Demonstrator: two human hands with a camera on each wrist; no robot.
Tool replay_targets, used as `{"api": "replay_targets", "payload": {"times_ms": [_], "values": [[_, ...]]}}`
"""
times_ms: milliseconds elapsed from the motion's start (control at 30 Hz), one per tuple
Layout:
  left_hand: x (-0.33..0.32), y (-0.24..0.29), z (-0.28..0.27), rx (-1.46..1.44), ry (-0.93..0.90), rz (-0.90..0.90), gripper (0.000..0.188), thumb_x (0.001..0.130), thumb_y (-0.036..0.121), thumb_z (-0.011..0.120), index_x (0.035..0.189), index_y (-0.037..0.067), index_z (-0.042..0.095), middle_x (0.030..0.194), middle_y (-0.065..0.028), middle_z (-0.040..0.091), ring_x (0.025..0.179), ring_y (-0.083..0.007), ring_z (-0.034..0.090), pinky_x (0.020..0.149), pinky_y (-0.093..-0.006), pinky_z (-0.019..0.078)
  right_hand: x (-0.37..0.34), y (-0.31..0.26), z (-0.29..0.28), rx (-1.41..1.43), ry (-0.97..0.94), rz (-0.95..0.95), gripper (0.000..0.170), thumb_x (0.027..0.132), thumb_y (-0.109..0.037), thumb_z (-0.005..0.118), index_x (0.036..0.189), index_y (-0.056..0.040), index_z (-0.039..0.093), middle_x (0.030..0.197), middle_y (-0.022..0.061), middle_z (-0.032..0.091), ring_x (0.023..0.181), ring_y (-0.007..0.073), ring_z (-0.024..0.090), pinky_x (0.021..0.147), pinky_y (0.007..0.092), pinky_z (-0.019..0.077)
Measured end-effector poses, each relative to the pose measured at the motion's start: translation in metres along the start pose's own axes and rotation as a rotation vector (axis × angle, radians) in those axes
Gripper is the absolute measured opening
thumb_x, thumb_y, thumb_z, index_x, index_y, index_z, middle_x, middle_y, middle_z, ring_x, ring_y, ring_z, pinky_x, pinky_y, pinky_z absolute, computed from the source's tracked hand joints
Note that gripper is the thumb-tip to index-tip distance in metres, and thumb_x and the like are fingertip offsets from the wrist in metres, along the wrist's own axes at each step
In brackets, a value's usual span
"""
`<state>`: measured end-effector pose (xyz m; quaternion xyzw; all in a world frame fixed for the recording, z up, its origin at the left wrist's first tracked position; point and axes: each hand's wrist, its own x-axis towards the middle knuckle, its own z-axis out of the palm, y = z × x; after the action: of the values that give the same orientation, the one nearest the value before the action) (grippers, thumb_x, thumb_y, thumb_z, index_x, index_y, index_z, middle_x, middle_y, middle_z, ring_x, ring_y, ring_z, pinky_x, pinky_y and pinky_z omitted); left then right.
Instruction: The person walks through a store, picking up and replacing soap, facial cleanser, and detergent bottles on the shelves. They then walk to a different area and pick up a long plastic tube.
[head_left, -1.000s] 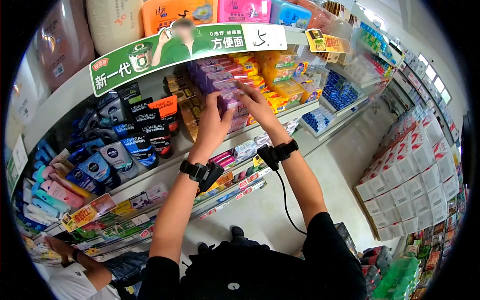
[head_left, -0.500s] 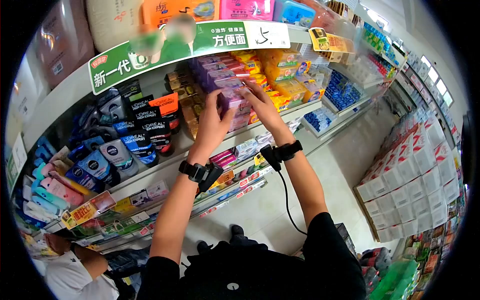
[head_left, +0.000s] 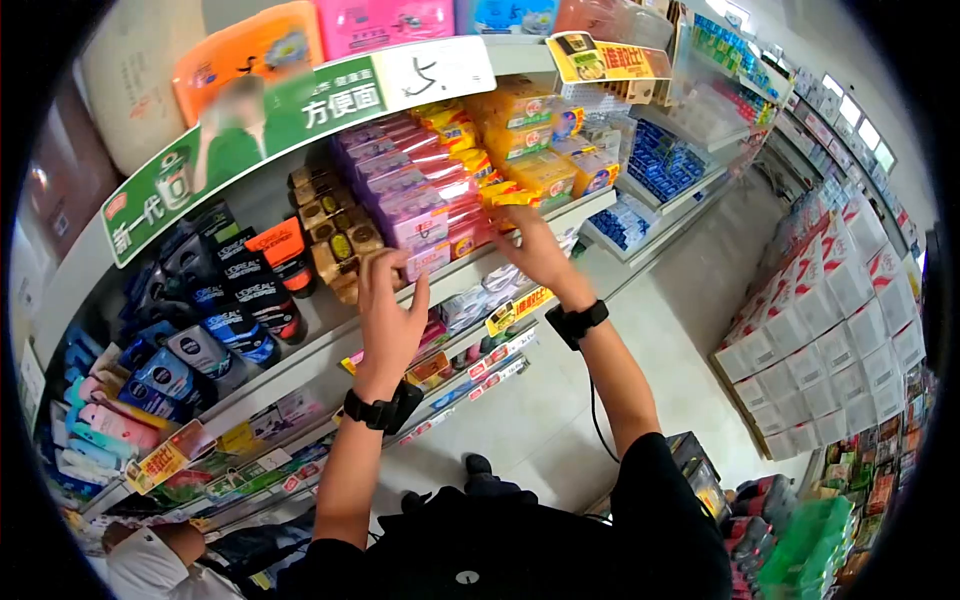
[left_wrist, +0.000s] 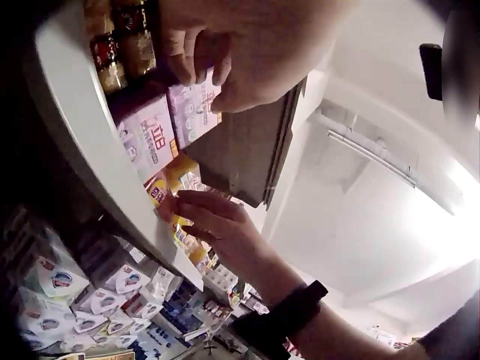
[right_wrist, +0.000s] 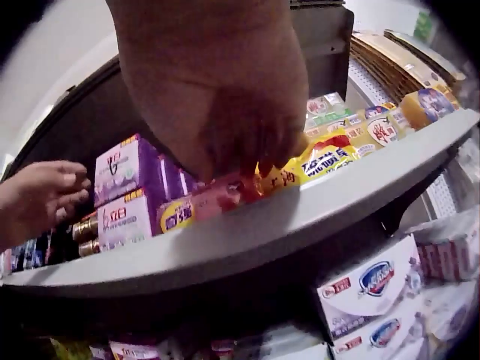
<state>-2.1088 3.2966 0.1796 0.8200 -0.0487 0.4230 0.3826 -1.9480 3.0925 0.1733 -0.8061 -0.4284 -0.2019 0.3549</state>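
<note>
Purple packs printed 立白 stand stacked on the shelf, the left hand beside them, fingers loosely bent; the right hand, fingers slightly apart, is at a red pack. L'ORÉAL tubes stand left, beneath a 方便面 sign.

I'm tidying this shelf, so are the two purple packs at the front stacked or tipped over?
Stacked, not tipped: the upper pack rests on the lower pack, both printed ends facing out above the shelf edge.
</note>
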Motion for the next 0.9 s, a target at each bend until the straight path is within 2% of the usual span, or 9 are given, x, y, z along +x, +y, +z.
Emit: {"api": "replay_targets", "payload": {"times_ms": [100,200,233,333,367,500,633,733,900], "values": [[-0.004,0.007,0.013,-0.018,-0.063,-0.010,0.022,0.085,0.005,0.070,0.103,0.005,0.058,0.093,-0.0093,0.062,0.087,-0.0278,0.063,0.073,-0.0376,0.0502,-0.004,-0.001,0.007,0.092,0.024,-0.020,0.039,0.081,-0.008,0.069,0.118,-0.0015,0.061,0.114,0.0198,0.061,0.111,0.0389,0.057,0.095,0.0424,0.0478],[0.000,0.019,0.029,-0.003,-0.175,0.009,0.020,0.087,0.007,0.071,0.104,0.006,0.060,0.100,-0.0088,0.066,0.092,-0.0224,0.065,0.072,-0.0325,0.0496,-0.005,0.006,0.005,0.118,0.001,0.046,0.037,0.081,-0.008,0.068,0.117,-0.0028,0.060,0.115,0.0197,0.060,0.110,0.0392,0.057,0.096,0.0426,0.0471],[0.000,0.018,0.037,0.024,-0.212,-0.021,0.022,0.086,0.008,0.070,0.107,0.007,0.061,0.109,-0.0083,0.066,0.098,-0.0248,0.065,0.074,-0.0350,0.0513,-0.003,0.010,0.002,0.141,0.006,0.025,0.038,0.080,-0.006,0.067,0.117,-0.0026,0.059,0.114,0.0201,0.060,0.108,0.0399,0.057,0.095,0.0437,0.0468],[0.009,0.027,0.062,0.097,-0.205,0.057,0.026,0.086,0.009,0.070,0.110,0.007,0.062,0.114,-0.0087,0.065,0.101,-0.0291,0.065,0.080,-0.0386,0.0522,0.006,0.020,-0.015,0.029,0.073,0.008,0.036,0.082,-0.006,0.069,0.117,-0.0032,0.061,0.114,0.0176,0.063,0.111,0.0387,0.057,0.098,0.0433,0.0461],[0.011,0.028,0.068,0.114,-0.254,0.056,0.033,0.085,0.011,0.070,0.116,0.005,0.060,0.125,-0.0110,0.061,0.112,-0.0337,0.060,0.091,-0.0426,0.0502,0.010,0.026,-0.019,-0.006,0.086,0.002,0.037,0.081,-0.006,0.069,0.117,-0.0033,0.062,0.114,0.0175,0.063,0.112,0.0388,0.056,0.098,0.0438,0.0457],[0.019,0.030,0.092,0.319,-0.308,0.075,0.042,0.085,0.013,0.068,0.123,-0.001,0.055,0.141,-0.0176,0.049,0.128,-0.0380,0.048,0.106,-0.0450,0.0428,0.018,0.049,-0.022,-0.107,0.028,-0.038,0.039,0.078,-0.004,0.070,0.116,-0.0034,0.063,0.115,0.0170,0.063,0.114,0.0387,0.054,0.099,0.0449,0.0452],[0.016,0.010,0.098,0.400,-0.341,0.099,0.042,0.084,0.011,0.068,0.121,-0.004,0.054,0.141,-0.0195,0.049,0.127,-0.0374,0.049,0.106,-0.0449,0.0425,0.017,0.062,-0.017,-0.149,0.048,-0.108,0.035,0.073,-0.004,0.069,0.108,-0.0005,0.065,0.110,0.0171,0.065,0.107,0.0388,0.056,0.095,0.0450,0.0458],[0.016,0.008,0.097,0.368,-0.343,0.096,0.042,0.083,0.009,0.068,0.120,-0.005,0.054,0.141,-0.0196,0.049,0.127,-0.0378,0.049,0.106,-0.0449,0.0427,0.019,0.056,-0.025,-0.124,-0.049,-0.067,0.036,0.073,-0.003,0.069,0.109,-0.0022,0.066,0.110,0.0153,0.065,0.106,0.0374,0.056,0.095,0.0436,0.0460],[0.013,0.016,0.108,0.439,-0.292,0.086,0.040,0.082,0.008,0.068,0.119,-0.003,0.055,0.134,-0.0184,0.053,0.122,-0.0387,0.050,0.102,-0.0449,0.0450,0.020,0.062,-0.031,-0.068,-0.081,-0.177,0.038,0.072,-0.002,0.069,0.110,-0.0041,0.066,0.108,0.0143,0.065,0.105,0.0358,0.057,0.095,0.0428,0.0461]]}}
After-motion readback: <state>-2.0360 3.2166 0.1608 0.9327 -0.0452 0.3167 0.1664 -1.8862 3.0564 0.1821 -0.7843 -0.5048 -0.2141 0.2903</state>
